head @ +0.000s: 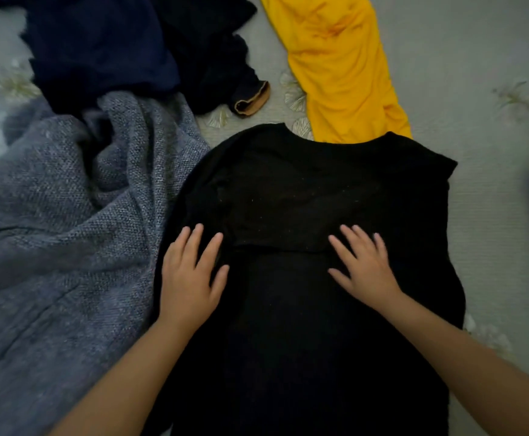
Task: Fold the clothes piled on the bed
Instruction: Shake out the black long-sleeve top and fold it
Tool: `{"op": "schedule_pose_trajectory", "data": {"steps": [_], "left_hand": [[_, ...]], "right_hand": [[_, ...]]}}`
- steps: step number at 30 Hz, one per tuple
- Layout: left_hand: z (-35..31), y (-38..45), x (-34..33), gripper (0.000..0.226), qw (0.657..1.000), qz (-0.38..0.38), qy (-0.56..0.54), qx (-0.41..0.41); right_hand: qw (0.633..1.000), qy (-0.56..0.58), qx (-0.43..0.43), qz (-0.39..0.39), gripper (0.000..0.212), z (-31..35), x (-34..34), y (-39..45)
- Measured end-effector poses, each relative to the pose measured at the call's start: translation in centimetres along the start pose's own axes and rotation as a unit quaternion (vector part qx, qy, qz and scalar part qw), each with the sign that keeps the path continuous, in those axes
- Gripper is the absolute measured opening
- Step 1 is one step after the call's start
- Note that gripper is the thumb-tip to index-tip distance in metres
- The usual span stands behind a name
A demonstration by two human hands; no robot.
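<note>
Black knit top (319,184) on bed (492,215): soft, limp, prob. light. Left hand (190,278), right hand (363,269) flat, fingers spread. Take hold at side edges.

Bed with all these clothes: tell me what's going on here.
A person is folding laundry on the bed. Both hands, left hand and right hand, lie flat with fingers spread on a black top laid out in front of them. A grey knit, a navy pile and a yellow garment lie unfolded around it.
</note>
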State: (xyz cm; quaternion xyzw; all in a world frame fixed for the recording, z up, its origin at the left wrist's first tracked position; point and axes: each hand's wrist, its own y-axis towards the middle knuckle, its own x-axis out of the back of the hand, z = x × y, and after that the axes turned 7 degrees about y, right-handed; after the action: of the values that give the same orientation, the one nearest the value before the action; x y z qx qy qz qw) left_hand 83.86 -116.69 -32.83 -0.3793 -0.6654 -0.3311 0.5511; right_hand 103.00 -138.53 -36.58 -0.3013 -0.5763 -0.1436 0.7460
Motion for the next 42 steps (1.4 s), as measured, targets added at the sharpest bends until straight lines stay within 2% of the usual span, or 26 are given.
{"op": "schedule_pose_trajectory", "data": {"steps": [3,6,8,10,12,14,16,18,22,25,31,33,35,37,39,42], "left_hand": [[-2.5,2.6,-0.5,0.042,0.998,-0.023,-0.002,-0.062],[-4.5,6.0,-1.1,0.041,0.995,0.015,0.047,-0.09],[-5.8,8.6,-1.4,0.043,0.993,0.049,0.079,-0.067],[-6.6,11.0,-1.7,0.054,0.988,0.106,0.114,-0.006],[-6.7,12.8,-2.4,0.057,0.971,0.154,0.177,0.056],[-6.4,14.0,-2.9,0.058,0.954,0.174,0.23,0.078],[-6.5,15.1,-2.9,0.058,0.955,0.164,0.236,0.075],[-7.0,16.0,-2.7,0.054,0.966,0.143,0.208,0.056],[-9.0,17.6,-3.5,0.052,0.984,0.095,0.152,-0.012],[-10.5,19.1,-5.2,0.056,0.98,0.109,0.166,-0.011],[-9.8,21.0,-8.0,0.055,0.98,0.078,0.177,-0.046],[-9.6,21.1,-8.6,0.054,0.981,0.097,0.164,-0.032],[-9.7,20.5,-9.1,0.05,0.982,0.088,0.163,-0.045],[-9.8,19.8,-8.9,0.048,0.982,0.042,0.169,-0.07],[-9.7,18.7,-8.0,0.048,0.985,0.0,0.144,-0.096],[-8.7,15.4,-5.6,0.05,0.987,-0.044,0.12,-0.099]], "right_hand": [[0.995,0.004,-0.054,-0.08,0.045,-3.9,1.3,0.4],[0.989,0.01,-0.086,-0.124,0.053,-7.5,3.5,2.9],[0.984,0.017,-0.113,-0.138,0.055,-9.8,5.1,4.9],[0.98,0.028,-0.145,-0.131,0.057,-11.9,6.2,6.6],[0.981,0.01,-0.155,-0.115,0.051,-14.3,7.0,8.0],[0.984,0.052,-0.147,-0.088,0.044,-16.1,8.0,8.8],[0.968,0.157,-0.16,-0.11,0.042,-17.7,9.0,9.1],[0.949,0.212,-0.196,-0.124,0.036,-19.4,9.5,9.0],[0.949,0.197,-0.234,-0.079,0.039,-22.9,9.1,9.4],[0.952,0.143,-0.253,-0.093,0.051,-24.6,8.1,9.6],[0.943,0.047,-0.271,-0.184,0.054,-25.2,4.9,9.6],[0.925,0.059,-0.272,-0.258,0.058,-24.4,4.3,9.0],[0.919,0.057,-0.232,-0.314,0.051,-21.5,3.3,7.6],[0.936,0.063,-0.168,-0.302,0.048,-17.1,1.4,5.4],[0.962,0.061,-0.126,-0.234,0.048,-13.4,-0.9,2.9],[0.981,0.047,-0.144,-0.119,0.059,-12.1,-2.8,1.1]]}}
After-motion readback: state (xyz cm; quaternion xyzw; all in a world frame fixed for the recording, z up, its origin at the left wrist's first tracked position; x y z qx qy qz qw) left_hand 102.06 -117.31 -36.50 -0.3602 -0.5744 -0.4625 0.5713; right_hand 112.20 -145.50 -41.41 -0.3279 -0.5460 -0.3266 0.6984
